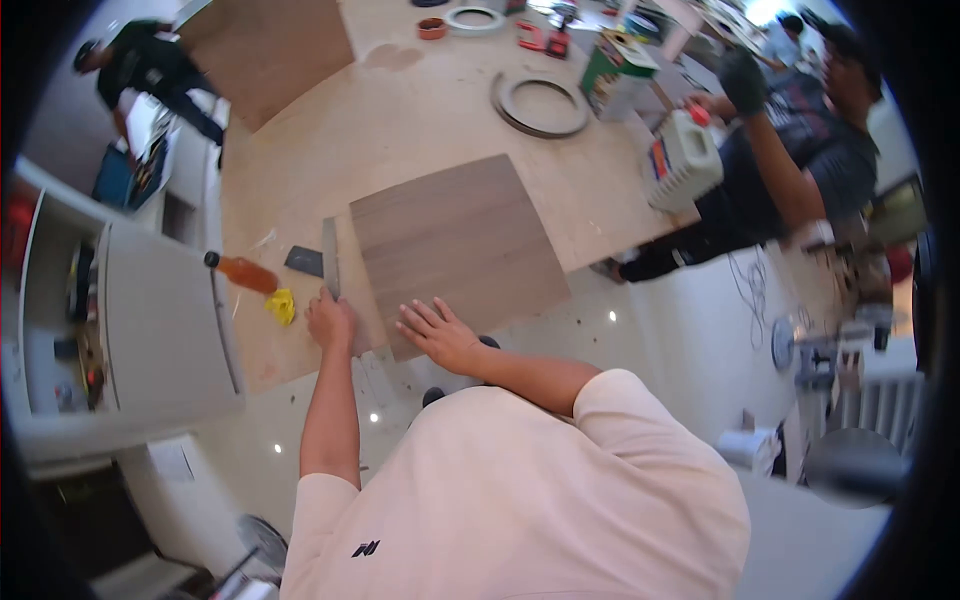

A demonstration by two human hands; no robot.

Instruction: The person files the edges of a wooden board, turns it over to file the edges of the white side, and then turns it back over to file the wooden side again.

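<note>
- Brown wood panel: lies flat at the near edge of the tabletop, its near side seeming to jut a little past that edge.
- Right hand: palm down near the panel's near left corner, fingers straight and spread, gripping nothing — whether it presses or merely rests, I cannot tell.
- Left hand: just off the panel's left side, fingers curled in on the near end of a thin grey strip; how tightly, I cannot tell.
- Step in hand, as I judge it: steadying the panel while handling the strip beside it. Next move calls for a calm, flat palm — no hard push on the jutting side.
- Dark flat pad: just left of the strip; nearer the tabletop's left edge, a yellow crumpled piece and an orange bottle.
- White jug: by the tabletop's near right corner.
</note>
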